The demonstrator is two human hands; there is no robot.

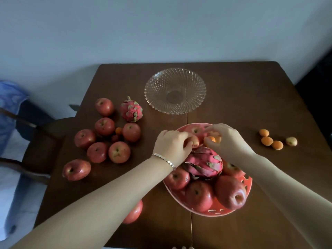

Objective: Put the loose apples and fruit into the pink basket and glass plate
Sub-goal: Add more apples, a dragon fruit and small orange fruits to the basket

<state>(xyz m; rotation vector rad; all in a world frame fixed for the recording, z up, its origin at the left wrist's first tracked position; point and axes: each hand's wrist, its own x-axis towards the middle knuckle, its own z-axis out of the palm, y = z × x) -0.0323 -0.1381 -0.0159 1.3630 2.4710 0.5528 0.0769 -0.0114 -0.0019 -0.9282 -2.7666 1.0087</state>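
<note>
Head view: I look down on a dark brown wooden table [251, 97] against a pale wall. The pink basket [248, 184] sits at lower centre-right of the frame, piled with red apples [198, 195] and one dragon fruit [204, 163] lying on top. Both hands reach over its far side. The left hand [172, 146], with a silver bracelet [164, 159] at the wrist, curls its fingers round a small pale fruit [195, 141]. The right hand [226, 139] pinches a small orange fruit [212, 139] in its fingertips, just beside the left hand.

The glass plate [194, 83] stands at upper centre, beyond the basket, with nothing on it.

At centre left, seven loose apples [119, 152] lie in a cluster on the table, with a second dragon fruit [131, 109] at the cluster's upper right. One more apple [134, 212] shows partly under the left forearm, just left of the basket. At right, well apart from the basket, lie four small apricot-like fruits [267, 141].

A wooden chair [41, 137] with blue cloth [10, 97] stands at the far left.
</note>
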